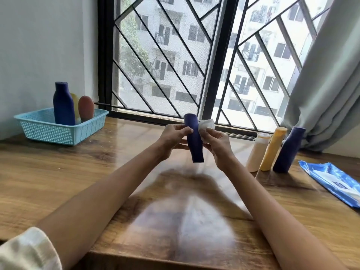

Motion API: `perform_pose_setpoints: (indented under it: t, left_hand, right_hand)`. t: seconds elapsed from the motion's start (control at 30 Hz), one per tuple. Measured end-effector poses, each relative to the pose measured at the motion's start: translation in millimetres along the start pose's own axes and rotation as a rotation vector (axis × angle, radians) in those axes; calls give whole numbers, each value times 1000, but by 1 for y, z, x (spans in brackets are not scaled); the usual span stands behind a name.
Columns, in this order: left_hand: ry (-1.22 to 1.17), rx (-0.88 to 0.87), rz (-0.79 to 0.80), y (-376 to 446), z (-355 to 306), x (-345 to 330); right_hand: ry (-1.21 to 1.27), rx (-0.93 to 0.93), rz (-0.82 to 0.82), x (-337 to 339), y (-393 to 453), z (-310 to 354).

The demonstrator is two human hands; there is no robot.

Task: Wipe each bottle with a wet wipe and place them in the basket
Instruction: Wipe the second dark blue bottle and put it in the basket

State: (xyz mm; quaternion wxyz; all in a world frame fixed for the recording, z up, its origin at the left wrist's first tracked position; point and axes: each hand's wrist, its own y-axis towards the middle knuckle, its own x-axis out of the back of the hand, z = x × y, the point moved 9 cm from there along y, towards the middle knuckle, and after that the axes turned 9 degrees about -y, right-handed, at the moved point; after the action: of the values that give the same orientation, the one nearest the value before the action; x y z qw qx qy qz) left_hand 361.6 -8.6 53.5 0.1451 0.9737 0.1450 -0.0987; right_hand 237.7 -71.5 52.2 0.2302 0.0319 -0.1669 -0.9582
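Across the wooden table, the job is sitting roughly at its midpoint. Three bottles are already standing in the blue basket at far left: a tall navy one, a yellow one, a reddish one. Three more are waiting near the curtain: the cream bottle, the yellow bottle and the navy bottle, beside the wipes pack. Mid-table, the left hand is gripping the dark blue bottle aloft while the right hand is pinching the wet wipe against it.
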Motion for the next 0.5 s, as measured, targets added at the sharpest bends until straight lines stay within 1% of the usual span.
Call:
perform_pose_setpoints:
  t: [0.1, 0.23, 0.4, 0.47, 0.5]
  left_hand:
    - [-80, -62, -121, 2, -12, 18]
    - [-190, -115, -237, 5, -21, 40]
    - [-162, -196, -305, 8, -22, 51]
    - [-166, -216, -277, 8, -22, 50]
    - [-174, -216, -238, 8, -21, 46]
  right_hand:
    - [15, -72, 107, -13, -3, -6]
    - [96, -192, 191, -27, -10, -13]
    - [139, -325, 257, -38, -19, -22]
    - [183, -393, 247, -39, -22, -26]
    - [210, -413, 242, -38, -24, -26]
